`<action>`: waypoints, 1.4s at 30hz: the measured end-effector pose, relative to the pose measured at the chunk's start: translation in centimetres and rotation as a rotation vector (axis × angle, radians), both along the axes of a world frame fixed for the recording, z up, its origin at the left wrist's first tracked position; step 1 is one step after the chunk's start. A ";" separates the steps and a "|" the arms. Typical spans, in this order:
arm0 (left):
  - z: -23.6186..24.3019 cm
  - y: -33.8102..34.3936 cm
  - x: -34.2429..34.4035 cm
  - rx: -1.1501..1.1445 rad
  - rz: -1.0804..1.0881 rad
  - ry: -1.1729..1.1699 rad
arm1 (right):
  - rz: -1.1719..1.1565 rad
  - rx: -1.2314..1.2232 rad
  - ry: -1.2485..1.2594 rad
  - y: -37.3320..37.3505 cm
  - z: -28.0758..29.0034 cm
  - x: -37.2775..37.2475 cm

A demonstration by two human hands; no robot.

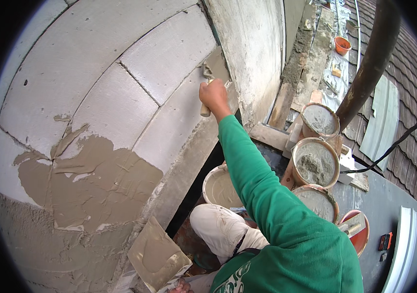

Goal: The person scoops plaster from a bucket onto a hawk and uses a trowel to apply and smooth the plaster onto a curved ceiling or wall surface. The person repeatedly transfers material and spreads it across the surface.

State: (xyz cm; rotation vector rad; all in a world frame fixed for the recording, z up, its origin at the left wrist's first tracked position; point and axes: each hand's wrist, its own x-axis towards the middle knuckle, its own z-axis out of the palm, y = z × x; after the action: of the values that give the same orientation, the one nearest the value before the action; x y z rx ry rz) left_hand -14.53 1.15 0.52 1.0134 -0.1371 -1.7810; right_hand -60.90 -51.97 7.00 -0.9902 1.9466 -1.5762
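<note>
— Pale blockwork (169,53) is seen at left, smeared near with ridged brown mortar (106,183). What stands at right?
— Overlapping roof tiles (416,97), partly hidden by a dark pipe (373,61); nearer, round buckets (290,176) are filled with grey mix (315,163), one lumpy.
— And the hands?
— By the closed right hand (214,97), a wooden-handled trowel (207,73) is held against the blockwork's far end. Near, beside a mortar-coated board (157,256), the left hand's (181,287) grip cannot be told.

A pale-handled trowel (208,72) meets the grey block wall (167,56), a mortar-coated square board (157,257) lower left.
</note>
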 end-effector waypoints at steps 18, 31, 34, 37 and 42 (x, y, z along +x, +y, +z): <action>-1.0 0.1 0.3 -0.014 -0.006 -0.014 | 0.095 -0.236 0.323 4.5 4.0 6.6; -1.7 2.9 1.8 0.019 0.064 -0.023 | 0.127 -0.229 -0.835 1.2 -7.9 2.8; -2.4 3.3 2.3 0.015 0.081 -0.023 | 0.181 -0.157 -0.730 0.6 -8.0 4.9; -3.0 3.3 2.2 0.008 0.111 -0.022 | 0.181 -0.126 -0.608 1.9 -8.0 7.9; -1.5 1.5 -0.5 -0.075 0.113 -0.118 | 0.307 -0.126 -0.476 7.7 -6.3 12.3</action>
State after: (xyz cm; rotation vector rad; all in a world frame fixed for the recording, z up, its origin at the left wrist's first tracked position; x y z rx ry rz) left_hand -15.05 2.67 -0.95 1.0523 -0.2145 -1.6034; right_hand -48.64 -44.29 0.71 -0.8186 1.3229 -1.5902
